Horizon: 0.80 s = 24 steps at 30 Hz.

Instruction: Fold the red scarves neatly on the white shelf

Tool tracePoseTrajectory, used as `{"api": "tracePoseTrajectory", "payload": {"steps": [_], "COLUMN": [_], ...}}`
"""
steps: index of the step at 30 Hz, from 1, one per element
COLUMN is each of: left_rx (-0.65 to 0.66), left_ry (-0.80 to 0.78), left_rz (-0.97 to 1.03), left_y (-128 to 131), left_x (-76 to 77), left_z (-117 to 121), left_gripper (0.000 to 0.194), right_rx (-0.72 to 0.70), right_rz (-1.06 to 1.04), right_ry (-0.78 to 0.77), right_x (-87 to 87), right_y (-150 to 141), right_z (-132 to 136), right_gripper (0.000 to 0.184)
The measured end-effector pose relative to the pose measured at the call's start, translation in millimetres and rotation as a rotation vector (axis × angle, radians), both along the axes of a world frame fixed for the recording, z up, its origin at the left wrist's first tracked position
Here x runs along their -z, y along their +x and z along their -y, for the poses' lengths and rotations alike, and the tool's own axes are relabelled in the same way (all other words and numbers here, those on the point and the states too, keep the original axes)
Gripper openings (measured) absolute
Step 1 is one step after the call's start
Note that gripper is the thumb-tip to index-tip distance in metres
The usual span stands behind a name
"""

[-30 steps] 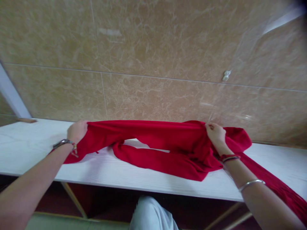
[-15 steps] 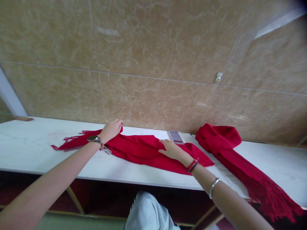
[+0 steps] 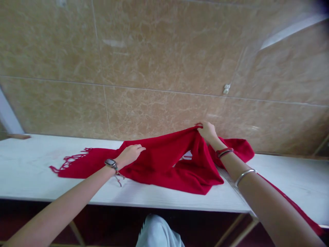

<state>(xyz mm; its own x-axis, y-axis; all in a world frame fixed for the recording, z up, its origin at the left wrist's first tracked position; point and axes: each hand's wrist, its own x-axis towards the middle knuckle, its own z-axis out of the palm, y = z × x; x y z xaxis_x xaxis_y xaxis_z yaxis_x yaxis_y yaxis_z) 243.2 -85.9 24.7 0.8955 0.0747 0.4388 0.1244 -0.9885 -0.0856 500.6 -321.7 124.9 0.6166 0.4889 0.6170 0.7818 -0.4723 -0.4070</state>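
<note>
A red fringed scarf [image 3: 159,164] lies spread along the white counter, its tassels at the left end. My right hand [image 3: 208,132] is closed on the scarf's far edge and holds it up off the surface, so the cloth rises in a slope with a gap beneath. Over the scarf's left-middle part is my left hand [image 3: 131,155], fingers drawn together on the cloth. A second red scarf [image 3: 239,147], looped at its top, lies to the right, partly hidden behind my right arm. A bit of the phone [image 3: 187,156] shows through the gap under the lifted cloth.
The white counter [image 3: 108,195] runs along a tan marbled tile wall [image 3: 154,109]. Dark open shelves [image 3: 110,223] sit below its front edge, with my knee [image 3: 156,230] before them. A small white fitting [image 3: 226,89] is on the wall.
My right hand has moved up and right, lifting the scarf's far edge, which now mostly covers the phone. My left hand has come down from the far edge onto the cloth, which is spread wider.
</note>
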Motion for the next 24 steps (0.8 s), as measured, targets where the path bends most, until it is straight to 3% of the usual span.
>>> {"api": "tracePoseTrajectory", "payload": {"steps": [3,6,9,12,15,20,24], "left_rx": [0.120,0.325,0.517,0.499,0.447,0.457,0.244], "left_ry": [-0.157,-0.581,-1.061,-1.292,-1.262,-1.115,-0.904], "left_rz": [0.283,0.300,0.088,0.077,0.218,0.260,0.452], "left_y": [14.7,45.7,74.9,82.8,72.7,44.5,14.9], "left_x": [-32.8,-49.1,-48.9,-49.5,-63.5,-107.2,-141.5], "left_z": [14.7,41.0,59.0,64.0,65.9,65.9,34.4], "left_gripper": [0.032,0.039,0.046,0.046,0.039,0.033,0.034], "right_rx": [-0.254,-0.457,-0.332,-0.120,0.058,0.292,0.372], "right_rz": [-0.122,-0.126,0.035,0.197,0.217,0.069,0.014], "right_ry": [-0.024,-0.076,-0.137,-0.240,-0.315,-0.258,-0.246], "right_x": [-0.6,6.0,5.0,2.5,8.5,30.1,37.4], "right_y": [-13.7,-44.8,-70.2,-76.3,-65.4,-25.3,10.1], "right_z": [-4.8,-19.8,-25.3,-17.4,-8.5,-2.4,16.1], "right_gripper": [0.027,0.027,0.021,0.022,0.026,0.028,0.031]}}
